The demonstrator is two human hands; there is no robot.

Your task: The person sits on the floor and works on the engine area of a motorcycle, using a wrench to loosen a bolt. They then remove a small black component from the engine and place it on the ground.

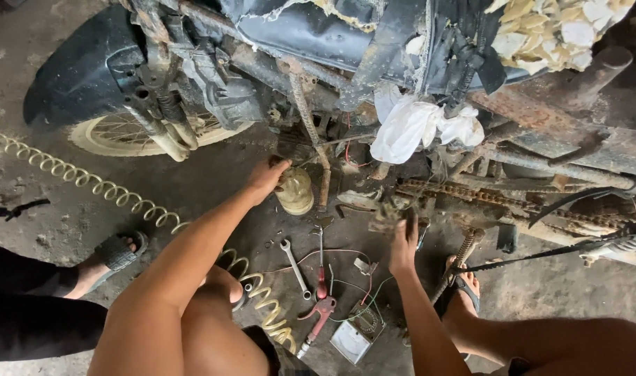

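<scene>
Your left hand (266,177) rests atop the cream-coloured jar (295,191) beneath the motorcycle frame (541,118), fingers spread narrowly. Your right hand (404,244) grips a grimy part (386,216) near the chain (485,197); steady both wrists.

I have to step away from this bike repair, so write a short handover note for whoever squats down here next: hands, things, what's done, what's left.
Left hand: reaching under the motorcycle frame, fingers on the top of a yellowish plastic bottle; grip not closed around it.
Right hand: up at the rusty part by the drive chain; what it holds is hidden.
On the floor between the knees: a spanner, a red-handled screwdriver, red pliers, loose wires and a small meter. A coiled hose runs past the left side.
Done: cannot tell. Left: both hands are mid-work under the frame.
</scene>
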